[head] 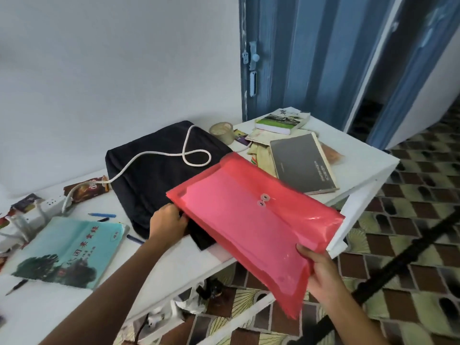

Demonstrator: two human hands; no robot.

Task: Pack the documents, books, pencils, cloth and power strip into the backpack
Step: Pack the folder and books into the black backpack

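Table (353, 155) of white painted board, set against a pale wall, carrying the items to be packed. Right hand (321, 272) grips the near corner of a red translucent plastic document envelope (251, 220) with a string-and-button clasp, held tilted above the table edge, its far corner at the mouth of a black fabric backpack (159, 175). Left hand (169, 222) pinches the black fabric at that opening, fingers curled on the cloth. A white cord (191, 148) loops across the backpack top and runs left to a white power strip (47, 207), lying beside a brown snack packet (87, 189). Near the left forearm: a pale blue softcover book (67, 250) with red characters and blue pencils (102, 215). Beyond the envelope: a grey-covered book (301, 163), a green-and-white book (281, 120), loose papers (261, 150), and a roll of clear tape (221, 131). A blue door (311, 51) stands behind; patterned tiles cover the floor (410, 220).
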